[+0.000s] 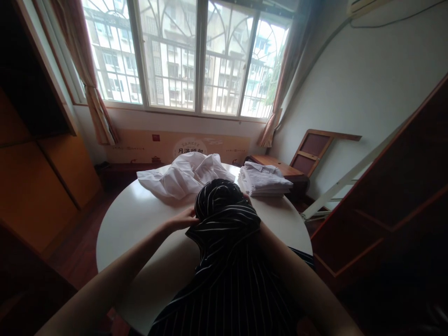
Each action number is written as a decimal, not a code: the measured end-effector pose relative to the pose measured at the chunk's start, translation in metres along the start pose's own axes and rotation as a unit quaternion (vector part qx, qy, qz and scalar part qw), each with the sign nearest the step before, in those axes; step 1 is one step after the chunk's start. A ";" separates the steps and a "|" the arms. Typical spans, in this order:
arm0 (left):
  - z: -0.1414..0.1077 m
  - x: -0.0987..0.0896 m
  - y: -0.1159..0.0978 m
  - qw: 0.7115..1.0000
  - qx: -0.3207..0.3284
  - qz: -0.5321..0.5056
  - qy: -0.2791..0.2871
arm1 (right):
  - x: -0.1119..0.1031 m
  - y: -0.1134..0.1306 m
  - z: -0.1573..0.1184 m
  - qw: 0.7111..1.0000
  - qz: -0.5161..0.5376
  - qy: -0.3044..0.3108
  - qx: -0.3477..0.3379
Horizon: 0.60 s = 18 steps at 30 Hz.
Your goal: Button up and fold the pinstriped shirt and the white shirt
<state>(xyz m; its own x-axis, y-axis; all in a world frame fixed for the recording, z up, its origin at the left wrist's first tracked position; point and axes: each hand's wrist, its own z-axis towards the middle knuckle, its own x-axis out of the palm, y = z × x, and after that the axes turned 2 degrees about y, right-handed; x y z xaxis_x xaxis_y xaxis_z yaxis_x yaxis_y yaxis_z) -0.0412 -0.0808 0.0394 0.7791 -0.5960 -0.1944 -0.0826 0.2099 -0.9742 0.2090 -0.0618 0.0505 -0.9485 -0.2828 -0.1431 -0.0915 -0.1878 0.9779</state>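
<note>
A black garment with thin white stripes (227, 219) is bunched up at its top, over the near half of the white round table (119, 228). Its lower part spreads down toward me. My left hand (187, 218) grips the bunch from the left side, with the fingertips partly behind the cloth. On the other side my right hand (248, 199) clasps the bunch; most of it is hidden by the cloth, and only a bit of finger shows. Beyond the bunch lies a crumpled white garment (175, 175). A stack of folded white garments (264, 178) sits to its right.
A wooden side table (276, 165) stands behind the round table, near a leaning wooden frame (311, 149). A white ladder-like stand (336, 193) and a dark wooden panel (385, 200) are at the right. Cabinets (42, 172) line the left, and windows (171, 56) the back.
</note>
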 end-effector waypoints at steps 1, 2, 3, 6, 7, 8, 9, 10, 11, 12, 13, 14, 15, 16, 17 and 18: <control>-0.002 -0.003 -0.002 0.997 -0.008 -0.066 -0.029 | -0.004 0.009 0.002 0.999 0.029 -0.014 0.001; -0.004 -0.008 -0.006 0.989 -0.015 -0.134 -0.060 | -0.009 0.017 0.003 0.999 0.048 -0.016 0.006; -0.007 -0.014 -0.009 0.975 -0.016 -0.201 -0.093 | -0.014 0.024 0.003 0.997 0.066 -0.010 0.024; -0.012 -0.030 -0.023 0.920 0.028 -0.347 -0.180 | -0.024 0.038 0.001 0.996 0.041 0.046 0.066; -0.012 -0.033 -0.027 0.909 0.040 -0.368 -0.191 | -0.025 0.040 0.002 0.996 0.021 0.055 0.069; -0.011 -0.033 -0.030 0.904 0.046 -0.378 -0.192 | -0.024 0.039 0.003 0.996 0.006 0.055 0.071; -0.009 -0.031 -0.031 0.906 0.042 -0.378 -0.185 | -0.022 0.038 0.004 0.996 0.000 0.043 0.075; -0.007 -0.028 -0.031 0.913 0.031 -0.369 -0.172 | -0.018 0.035 0.007 0.997 0.005 0.022 0.079; -0.005 -0.023 -0.029 0.922 0.012 -0.353 -0.158 | -0.014 0.031 0.009 0.996 0.019 -0.001 0.086; -0.003 -0.018 -0.026 0.932 -0.013 -0.332 -0.146 | -0.009 0.027 0.012 0.994 0.038 -0.023 0.097; 0.000 -0.012 -0.022 0.941 -0.039 -0.307 -0.135 | -0.005 0.022 0.014 0.991 0.059 -0.041 0.111; 0.001 -0.007 -0.018 0.950 -0.064 -0.277 -0.126 | -0.001 0.018 0.015 0.987 0.078 -0.055 0.126; 0.002 -0.004 -0.013 0.958 -0.087 -0.244 -0.120 | 0.002 0.015 0.016 0.984 0.096 -0.062 0.140; 0.003 -0.002 -0.009 0.965 -0.104 -0.211 -0.116 | 0.003 0.013 0.016 0.981 0.110 -0.061 0.149; 0.003 -0.001 -0.006 0.970 -0.118 -0.180 -0.113 | 0.004 0.012 0.014 0.979 0.120 -0.052 0.153; 0.003 -0.002 -0.003 0.973 -0.129 -0.154 -0.111 | 0.003 0.012 0.012 0.980 0.127 -0.036 0.149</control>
<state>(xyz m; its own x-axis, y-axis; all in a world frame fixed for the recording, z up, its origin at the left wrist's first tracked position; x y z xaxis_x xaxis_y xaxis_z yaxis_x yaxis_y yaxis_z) -0.0412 -0.0780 0.0433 0.9039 -0.4125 0.1135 0.0456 -0.1709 -0.9842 0.2017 -0.0531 0.0637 -0.9702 -0.2156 0.1104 0.0749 0.1662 0.9832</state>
